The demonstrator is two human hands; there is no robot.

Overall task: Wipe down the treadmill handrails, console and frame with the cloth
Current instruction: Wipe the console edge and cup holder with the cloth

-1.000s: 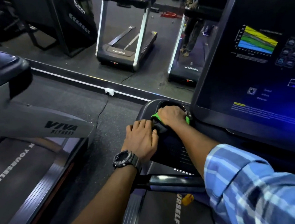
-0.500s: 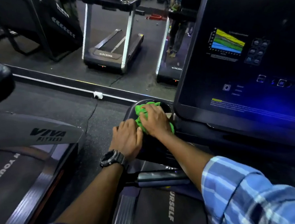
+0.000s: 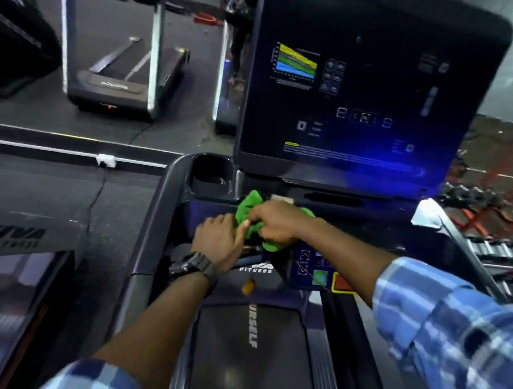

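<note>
A dark rubbery gym floor (image 3: 64, 191) lies left of the treadmill's glossy flat console (image 3: 364, 93). Just below that screen, the right hand (image 3: 277, 222) clutches the crumpled green cloth (image 3: 250, 207) (soft, bunched), and the left hand (image 3: 219, 238) rests flat, fingers touching it.
</note>
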